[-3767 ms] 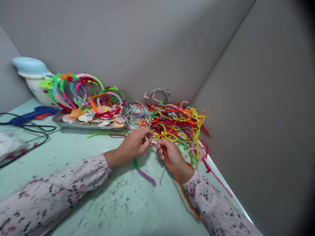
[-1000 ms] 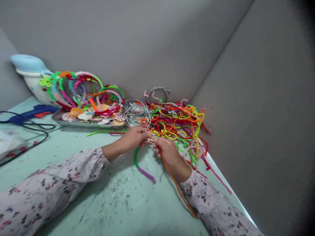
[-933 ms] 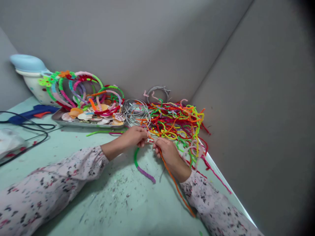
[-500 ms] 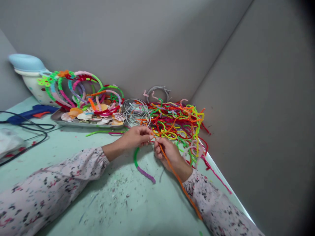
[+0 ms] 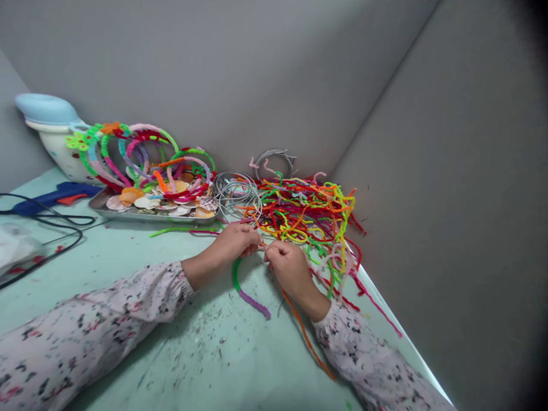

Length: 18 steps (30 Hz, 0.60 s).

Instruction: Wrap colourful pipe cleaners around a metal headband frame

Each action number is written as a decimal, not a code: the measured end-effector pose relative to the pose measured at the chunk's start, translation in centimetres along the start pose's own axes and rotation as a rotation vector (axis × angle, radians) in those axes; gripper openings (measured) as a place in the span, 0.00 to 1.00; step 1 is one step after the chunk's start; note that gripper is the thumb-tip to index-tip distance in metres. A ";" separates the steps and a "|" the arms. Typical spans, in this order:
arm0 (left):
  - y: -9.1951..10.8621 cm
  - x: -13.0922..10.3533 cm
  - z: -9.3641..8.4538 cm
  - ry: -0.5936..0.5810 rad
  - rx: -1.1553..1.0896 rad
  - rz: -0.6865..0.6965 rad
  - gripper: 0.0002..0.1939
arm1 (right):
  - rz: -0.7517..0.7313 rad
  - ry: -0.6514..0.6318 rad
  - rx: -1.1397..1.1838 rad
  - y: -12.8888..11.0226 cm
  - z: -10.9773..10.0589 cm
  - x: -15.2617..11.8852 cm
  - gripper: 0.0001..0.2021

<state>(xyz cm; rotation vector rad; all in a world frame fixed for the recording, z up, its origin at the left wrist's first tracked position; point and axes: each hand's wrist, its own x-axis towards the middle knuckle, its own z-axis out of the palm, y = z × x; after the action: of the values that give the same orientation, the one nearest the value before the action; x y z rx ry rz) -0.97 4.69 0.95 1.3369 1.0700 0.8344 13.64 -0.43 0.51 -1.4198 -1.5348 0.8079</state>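
My left hand (image 5: 242, 242) is closed, pinching a wire with a bit of orange at its fingertips. Below it hangs the part of that wire wrapped in green and purple pipe cleaner (image 5: 253, 303), curving down over the table. Just to the right, my right hand (image 5: 291, 269) has its fingers closed on an orange pipe cleaner (image 5: 306, 338), whose long tail trails toward me beside my right sleeve. A thin grey wire end (image 5: 281, 306) shows under the right hand. The fingers hide the spot where orange meets wire.
A metal tray (image 5: 154, 217) holds shells and colourful wrapped hoops (image 5: 137, 128). Beside it lie wire coils (image 5: 237, 197) and a tangled pile of pipe cleaners (image 5: 317, 200). On the left are a blue glue gun (image 5: 55, 197), its black cable (image 5: 79, 234) and a white container with a blue lid (image 5: 49, 111).
My right hand has turned over, its back now upward, and the orange tail has swung slightly left beneath it. The left hand has rolled a little and stays close by.
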 end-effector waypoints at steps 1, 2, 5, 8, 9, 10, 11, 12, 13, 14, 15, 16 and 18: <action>0.0 0.0 0.1 0.018 0.013 -0.012 0.04 | -0.007 0.011 -0.032 0.0 0.0 0.0 0.11; 0.1 -0.1 0.1 0.025 0.008 -0.017 0.04 | 0.011 0.007 -0.024 0.0 0.1 0.0 0.11; 0.3 -0.3 0.2 -0.065 -0.116 -0.012 0.04 | 0.159 -0.062 0.207 0.2 0.1 0.2 0.10; 0.5 -0.5 0.1 -0.226 -0.262 -0.022 0.08 | 0.295 -0.123 0.508 0.6 0.1 0.4 0.10; 0.4 -0.5 0.1 -0.258 -0.290 -0.025 0.09 | 0.320 -0.140 0.578 0.8 0.1 0.5 0.11; 0.4 -0.6 0.1 -0.275 -0.308 -0.027 0.10 | 0.342 -0.158 0.631 0.9 0.1 0.5 0.11; 0.3 -0.6 0.0 -0.282 -0.319 -0.025 0.10 | 0.359 -0.173 0.663 1.0 0.1 0.6 0.12; 0.3 -0.6 0.0 -0.281 -0.324 -0.022 0.10 | 0.369 -0.186 0.677 1.0 0.1 0.6 0.12; 0.2 -0.6 0.0 -0.272 -0.323 -0.018 0.09 | 0.366 -0.196 0.674 1.0 0.1 0.6 0.12; 0.2 -0.6 0.0 -0.256 -0.314 -0.010 0.09 | 0.350 -0.204 0.650 1.0 0.1 0.6 0.12; 0.2 -0.6 0.1 -0.234 -0.301 0.002 0.08 | 0.325 -0.211 0.604 0.9 0.1 0.5 0.11; 0.2 -0.7 0.1 -0.204 -0.282 0.019 0.08 | 0.292 -0.212 0.540 0.8 0.0 0.5 0.11; 0.3 -0.8 0.3 -0.134 -0.227 0.052 0.08 | 0.193 -0.195 0.354 0.4 -0.1 0.4 0.11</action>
<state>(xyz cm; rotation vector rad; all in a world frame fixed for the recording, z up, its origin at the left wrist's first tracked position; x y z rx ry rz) -0.94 3.85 1.28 1.2149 0.8140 0.8651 13.86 0.00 0.25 -1.2645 -1.3240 1.2989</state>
